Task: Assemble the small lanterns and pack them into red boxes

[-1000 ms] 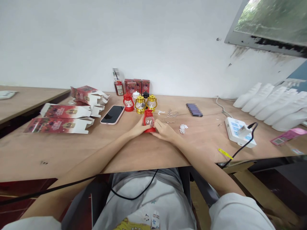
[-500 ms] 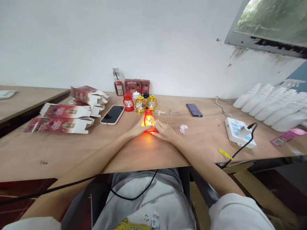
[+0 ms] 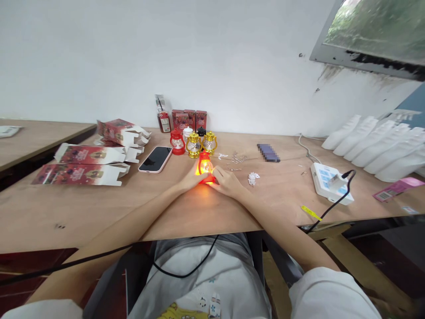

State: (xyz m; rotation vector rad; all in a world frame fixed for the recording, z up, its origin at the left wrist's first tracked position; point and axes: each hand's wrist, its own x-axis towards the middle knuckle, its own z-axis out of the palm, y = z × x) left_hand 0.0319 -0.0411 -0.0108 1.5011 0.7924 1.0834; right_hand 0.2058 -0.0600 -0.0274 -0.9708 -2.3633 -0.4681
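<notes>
A small red lantern, glowing orange, stands upright between my two hands near the middle of the table. My left hand is closed around its left side. From the right, my right hand grips it, fingers bent against its lower part; the exact fingertip contact is partly hidden. Just behind it are two gold lanterns, another red lantern, a white lantern and a black lantern, all unlit. To the right lie thin metal pieces and small white pieces.
Flattened red boxes and a phone lie at left. Small red boxes and a bottle stand by the wall. A blurred dark item, a power strip with a black cable and white bottles are at right.
The view has shifted very slightly. Both hands stay on the glowing red lantern, with hardly any visible movement.
</notes>
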